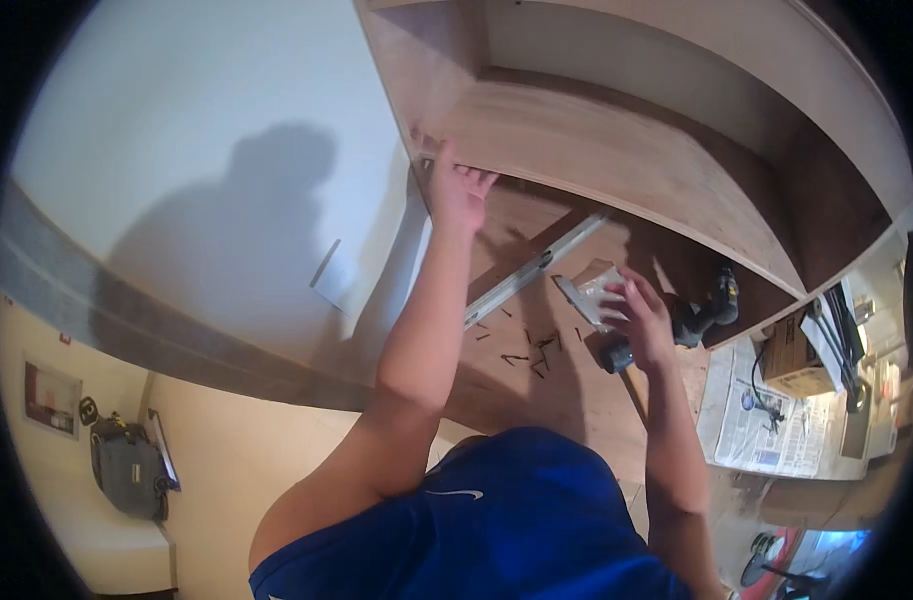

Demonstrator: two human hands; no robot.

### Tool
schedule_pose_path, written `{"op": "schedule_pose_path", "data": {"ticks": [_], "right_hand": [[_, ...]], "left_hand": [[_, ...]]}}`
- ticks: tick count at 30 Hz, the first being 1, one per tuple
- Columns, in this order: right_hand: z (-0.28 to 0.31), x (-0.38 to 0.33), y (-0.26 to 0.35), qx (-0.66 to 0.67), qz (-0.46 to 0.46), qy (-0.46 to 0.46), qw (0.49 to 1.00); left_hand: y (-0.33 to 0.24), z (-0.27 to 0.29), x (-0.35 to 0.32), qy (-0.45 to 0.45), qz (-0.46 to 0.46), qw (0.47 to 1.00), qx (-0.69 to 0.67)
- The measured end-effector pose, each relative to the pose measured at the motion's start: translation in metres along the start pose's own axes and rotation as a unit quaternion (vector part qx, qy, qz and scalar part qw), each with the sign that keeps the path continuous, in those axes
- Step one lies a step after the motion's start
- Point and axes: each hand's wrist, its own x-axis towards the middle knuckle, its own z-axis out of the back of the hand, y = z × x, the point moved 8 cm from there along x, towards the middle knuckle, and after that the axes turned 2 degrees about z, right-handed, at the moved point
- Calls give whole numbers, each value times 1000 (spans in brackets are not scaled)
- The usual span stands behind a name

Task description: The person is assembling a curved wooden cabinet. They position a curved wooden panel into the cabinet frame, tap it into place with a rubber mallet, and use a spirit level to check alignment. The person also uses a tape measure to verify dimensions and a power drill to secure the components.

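My left hand [461,192] is raised to the front edge of a wooden shelf board [616,165], its fingers curled against the edge near the cabinet's left side. Lower and to the right, my right hand [638,318] has its fingers bent around a clear, whitish plastic packet [606,290]; what is inside is unclear. Beside the packet is a small grey curved piece [576,301]. Several dark screws [538,352] lie scattered on the wooden panel below, along with a long metal spirit level [538,265]. Under my right hand is a hammer [617,357] with a wooden handle.
A dark power drill [718,300] lies right of my right hand. Newspaper [776,430], a cardboard box [796,360] and tools occupy the right side. A white wall [206,130] stands left of the cabinet; a grey backpack [128,465] sits far left.
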Motion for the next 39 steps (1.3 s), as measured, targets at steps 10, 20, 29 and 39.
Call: {"op": "schedule_pose_path", "data": {"ticks": [10,20,29,39], "right_hand": [[-143,160,49,288,119,-9,950],[-137,148,53,284,132,-5,950],[-63,51,26,-347,172,48,921],[145,-118,-142,-617,-19,-199,761]], "left_hand": [[-21,27,60,-86,-34,995,-23],[-7,20,46,-78,-24,996,-20],[-40,25,32,-132,-54,990,5],[-46,44,70,-84,-93,990,60]]}}
